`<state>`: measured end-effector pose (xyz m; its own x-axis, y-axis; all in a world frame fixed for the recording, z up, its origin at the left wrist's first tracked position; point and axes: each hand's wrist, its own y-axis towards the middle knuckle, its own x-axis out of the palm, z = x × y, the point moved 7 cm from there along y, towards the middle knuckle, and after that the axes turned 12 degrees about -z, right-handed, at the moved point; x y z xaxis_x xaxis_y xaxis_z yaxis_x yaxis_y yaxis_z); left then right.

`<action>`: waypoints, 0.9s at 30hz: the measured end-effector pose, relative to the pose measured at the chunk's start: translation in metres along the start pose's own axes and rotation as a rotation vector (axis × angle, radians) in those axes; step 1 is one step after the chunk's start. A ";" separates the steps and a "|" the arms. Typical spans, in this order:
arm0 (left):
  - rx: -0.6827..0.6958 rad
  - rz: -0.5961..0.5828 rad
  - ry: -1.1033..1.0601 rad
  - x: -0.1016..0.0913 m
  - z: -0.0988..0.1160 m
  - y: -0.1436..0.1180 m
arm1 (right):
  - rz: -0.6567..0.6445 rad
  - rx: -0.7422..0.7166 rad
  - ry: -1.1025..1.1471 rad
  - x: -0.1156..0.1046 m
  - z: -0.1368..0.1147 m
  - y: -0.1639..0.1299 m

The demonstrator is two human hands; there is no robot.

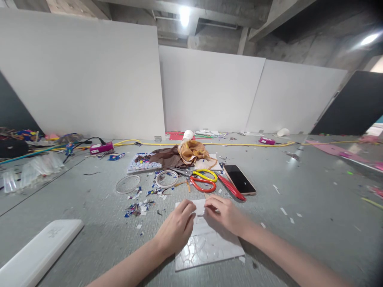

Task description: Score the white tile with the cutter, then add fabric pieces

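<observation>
A white board (pixel 209 247) lies in front of me, its lower part covered with shiny, irregular pieces like a cracked mosaic. Over the board's left upper part is my left hand (pixel 179 223), fingers curled together in a pinch. My right hand (pixel 224 213) bends over the upper right part, thumb and fingertips pressed together. Between the two hands a small pale strip (pixel 200 214) shows on or just above the board. Whatever sits in either pinch is too small to make out. Beyond the board rest scissors (pixel 203 184) with one yellow and one red handle.
Right of the scissors are a red utility knife (pixel 231 187) and a phone (pixel 239 179). Tape rolls (pixel 166 179), scraps (pixel 139 208) and crumpled brown cloth (pixel 170 157) lie to the left and behind. A long white case (pixel 42 251) is at lower left; white panels (pixel 209 91) stand behind.
</observation>
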<state>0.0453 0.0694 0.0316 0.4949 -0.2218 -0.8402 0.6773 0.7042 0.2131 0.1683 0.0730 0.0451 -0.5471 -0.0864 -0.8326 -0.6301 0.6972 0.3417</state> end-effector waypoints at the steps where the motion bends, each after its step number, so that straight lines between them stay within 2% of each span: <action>1: -0.001 0.031 -0.039 -0.004 0.000 0.000 | 0.004 0.014 0.043 -0.001 -0.001 0.000; 8: 0.071 0.135 -0.198 -0.015 0.005 -0.001 | -0.004 -0.012 0.140 -0.003 -0.024 0.002; 11: 0.036 0.222 -0.130 -0.028 -0.008 -0.001 | 0.058 0.015 0.143 -0.009 -0.019 0.002; 14: -0.062 0.324 0.025 -0.047 -0.029 0.000 | 0.172 0.104 0.118 -0.020 -0.001 0.002; 17: -0.049 0.283 0.176 -0.054 -0.036 0.004 | 0.210 0.183 0.004 -0.027 0.017 0.003; 23: -0.133 0.157 0.254 -0.044 -0.043 0.005 | 0.110 0.305 -0.182 -0.031 0.039 0.003; 27: -0.087 0.153 0.276 -0.038 -0.044 0.005 | 0.012 0.262 -0.214 -0.030 0.040 0.005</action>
<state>0.0055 0.1107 0.0428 0.4131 0.0744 -0.9077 0.5514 0.7728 0.3143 0.2033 0.1076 0.0541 -0.4076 0.0547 -0.9115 -0.4462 0.8590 0.2511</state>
